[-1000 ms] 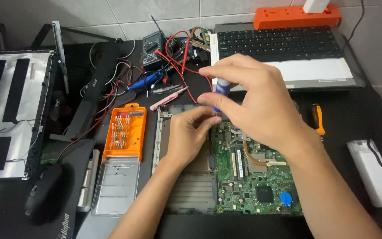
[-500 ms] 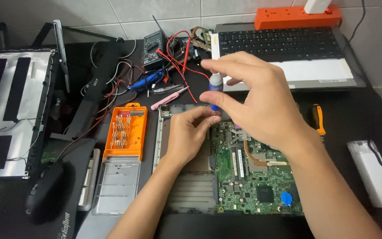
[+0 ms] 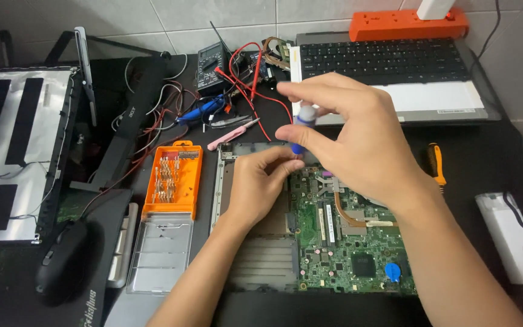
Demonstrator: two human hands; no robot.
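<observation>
Screwdriver (image 3: pixel 301 130) upright in your right hand (image 3: pixel 358 142), fingers pinched shut around its blue and grey handle, tip pointing down at the top edge of the green circuit board (image 3: pixel 352 242). Your left hand (image 3: pixel 255 184) rests on the board's upper left corner, fingertips curled right beside the tip; whether they grip anything, you cannot tell from here. Just left of that hand sits the orange bit case (image 3: pixel 172 178), lid open. Behind your hands lies a laptop keyboard (image 3: pixel 388 60).
</observation>
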